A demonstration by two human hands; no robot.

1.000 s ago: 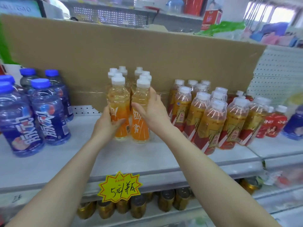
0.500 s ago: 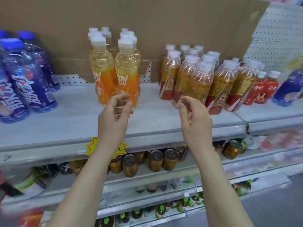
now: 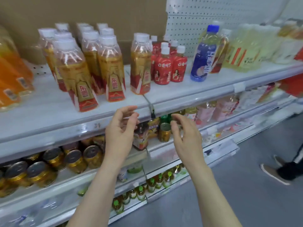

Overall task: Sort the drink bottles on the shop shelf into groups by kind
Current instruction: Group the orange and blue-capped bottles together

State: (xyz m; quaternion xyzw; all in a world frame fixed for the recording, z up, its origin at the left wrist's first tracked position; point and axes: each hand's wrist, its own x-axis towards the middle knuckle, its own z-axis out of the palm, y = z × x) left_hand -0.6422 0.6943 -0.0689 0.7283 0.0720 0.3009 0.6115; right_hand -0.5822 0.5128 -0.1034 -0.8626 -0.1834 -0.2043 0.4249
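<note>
- The left hand (image 3: 121, 128) and right hand (image 3: 186, 136) hang apart and empty. Their fingers are loosely curled, just in front of the near lip of the shelf (image 3: 188, 94).
- A second ago both hands were pressed round the two front orange bottles (image 3: 11, 74). They have since let go and drawn back toward the person.
- The view has swung right, so the orange bottles now sit upright at the far left edge. That group looks finished with.
- Above the hands stands the cluster of gold-and-red bottles (image 3: 77, 74). A lone gold-and-red bottle (image 3: 141, 66) stands a little to its right, just beside the small red bottles (image 3: 164, 69).
- Farther right, one blue bottle (image 3: 202, 58) stands next to the pale yellow bottles (image 3: 242, 49). The other blue ones seen earlier were left of the orange group, so this looks like the stray most in need of moving.
- Cans (image 3: 73, 158) fill the shelf below, and cardboard (image 3: 98, 12) backs the top shelf.
- Another person's shoes (image 3: 275, 174) show on the floor at right.
</note>
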